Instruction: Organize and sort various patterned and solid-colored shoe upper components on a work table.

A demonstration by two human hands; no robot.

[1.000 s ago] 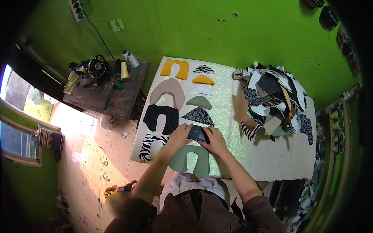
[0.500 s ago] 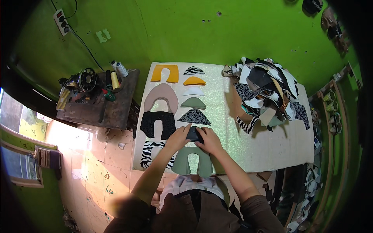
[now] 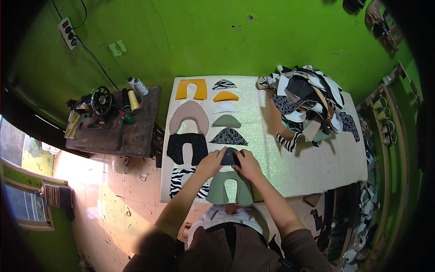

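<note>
My left hand [image 3: 210, 163] and my right hand [image 3: 248, 165] grip a black half-moon piece [image 3: 229, 156] from its two sides, over the table near its front. It has a small light cross mark and looks like a stack. Just beyond it lies a black half-moon with a pale line pattern [image 3: 226, 137]. A grey-green U-shaped piece [image 3: 218, 189] lies nearer me, below my hands. Left of my left hand are a black textured U-shaped piece [image 3: 174, 148] and a zebra-striped one [image 3: 179, 177], partly covered by my forearm.
Farther up the pale table [image 3: 299, 174] lie yellow U-shapes [image 3: 183, 89], a beige curved piece [image 3: 177, 119] and several half-moons. A heap of scraps [image 3: 297, 88] sits at the right. A sewing machine [image 3: 100, 102] with thread cones stands on a dark table at left.
The view has shifted slightly, so the table sits a little lower and to the right. Both hands stay on the black half-moon piece, whose cross mark now shows more clearly.
</note>
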